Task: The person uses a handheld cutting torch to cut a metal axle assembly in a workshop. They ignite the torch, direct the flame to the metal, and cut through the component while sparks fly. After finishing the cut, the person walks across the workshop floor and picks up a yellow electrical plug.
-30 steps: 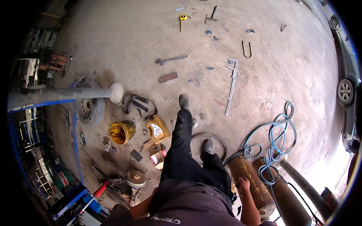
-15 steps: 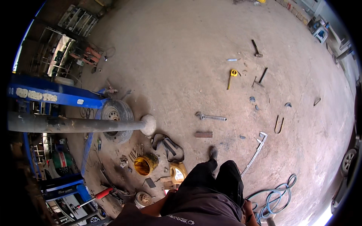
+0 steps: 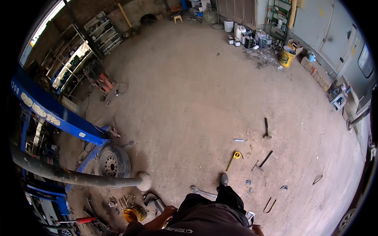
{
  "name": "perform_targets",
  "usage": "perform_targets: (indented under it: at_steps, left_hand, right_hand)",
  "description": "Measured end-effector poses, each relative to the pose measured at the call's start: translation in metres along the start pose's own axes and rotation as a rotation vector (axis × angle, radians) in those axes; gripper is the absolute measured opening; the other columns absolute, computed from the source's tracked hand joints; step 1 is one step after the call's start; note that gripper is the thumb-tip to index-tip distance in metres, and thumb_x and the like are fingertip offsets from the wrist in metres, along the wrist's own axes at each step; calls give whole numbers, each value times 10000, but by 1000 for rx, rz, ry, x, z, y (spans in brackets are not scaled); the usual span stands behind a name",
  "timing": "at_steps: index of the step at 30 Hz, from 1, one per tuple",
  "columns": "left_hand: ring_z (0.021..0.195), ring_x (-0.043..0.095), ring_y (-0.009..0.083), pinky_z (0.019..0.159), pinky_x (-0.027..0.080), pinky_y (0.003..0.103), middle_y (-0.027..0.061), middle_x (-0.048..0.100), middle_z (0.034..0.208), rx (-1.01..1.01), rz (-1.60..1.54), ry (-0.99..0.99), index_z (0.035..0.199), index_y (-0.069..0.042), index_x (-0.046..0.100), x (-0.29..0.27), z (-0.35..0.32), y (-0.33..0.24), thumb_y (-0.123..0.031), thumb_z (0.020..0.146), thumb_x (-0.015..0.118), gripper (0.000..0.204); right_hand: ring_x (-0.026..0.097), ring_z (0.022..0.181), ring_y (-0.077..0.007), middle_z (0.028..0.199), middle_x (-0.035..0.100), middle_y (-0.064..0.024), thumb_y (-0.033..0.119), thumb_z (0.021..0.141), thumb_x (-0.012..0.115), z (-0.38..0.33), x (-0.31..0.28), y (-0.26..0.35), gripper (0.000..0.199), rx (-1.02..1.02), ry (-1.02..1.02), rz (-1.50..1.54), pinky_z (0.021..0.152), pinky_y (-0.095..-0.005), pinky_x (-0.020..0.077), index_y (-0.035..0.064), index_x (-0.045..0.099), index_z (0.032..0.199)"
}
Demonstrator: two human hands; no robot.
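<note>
The person stands upright on the workshop floor (image 3: 197, 98) and looks down along the body; one dark shoe (image 3: 223, 179) points away from them.

Nearest is the left hand (image 3: 170, 211), low beside the hip. It seems empty, the fingers loosely bent, though little of it shows. Just beside it, down and to the left, stands a yellow bucket (image 3: 134, 214), the closest thing to this hand, with a dark metal bracket (image 3: 156, 202) lying between the two. The right hand (image 3: 258, 228) only appears at the bottom edge, half hidden behind the trousers; I cannot tell if it is open or holding something.

A little further, a long silver wrench (image 3: 203, 192) lies on the ground just left of the shoe. Its long axis runs left to right, slightly tilted, across the person's front. It lies ahead and to the right of the left hand, which is the nearer one, I judge.

Further out lie a yellow-headed tool (image 3: 234, 158), a hammer (image 3: 266, 129), and a thin dark bar (image 3: 266, 159), well apart from both hands. On the left, a wheel (image 3: 113, 162) leans by the blue lift (image 3: 55, 114), and a thick grey pipe (image 3: 78, 177) reaches in toward the middle.
</note>
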State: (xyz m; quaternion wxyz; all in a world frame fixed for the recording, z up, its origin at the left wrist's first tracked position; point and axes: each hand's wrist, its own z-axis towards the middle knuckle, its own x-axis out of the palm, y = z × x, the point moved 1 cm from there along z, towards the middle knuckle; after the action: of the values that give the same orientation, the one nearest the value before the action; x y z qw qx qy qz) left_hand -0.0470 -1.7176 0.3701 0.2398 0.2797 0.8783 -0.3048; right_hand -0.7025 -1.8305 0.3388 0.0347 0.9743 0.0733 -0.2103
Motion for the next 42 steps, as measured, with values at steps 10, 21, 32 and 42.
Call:
perform_targets:
  at_steps: [10,21,32,42]
  left_hand:
    - [868,701,341,763,546,469,169,732,915,-218,-190,-102,893,-87,774,-44,175,-76,-426,897,596,383]
    - [697,690,244,636,549,410,103,715,770,-255,-103,122,842,-53,742,-269,490,-198,-396,916,604,377]
    - [642,729,198,580,581,387,70,716,652,-296,-572,-365,744,-101,766,-630,812,-347,-264,877,634,248]
    - [884,719,368,849,549,505,180,749,920,-180,-352,-220,850,-77,787,-767,935,-516,-562,794,631,513]
  right_hand:
    - [384,457,-133,593,381,8,127,907,573,-67,-46,643,113,-708,-119,315,484,-397,562,139,513,811]
    - [628,687,-248,886,674,-107,178,943,591,-155,183,845,158,-751,62,-684,641,-441,599,115,702,1036]
    - [573,632,-232,793,586,-84,138,925,613,-116,303,1190,136,-575,151,-421,573,-456,599,92,673,1038]
    - [501,577,-208,753,506,-70,103,911,624,-137,329,1630,128,-600,78,9,534,-463,607,79,626,1037]
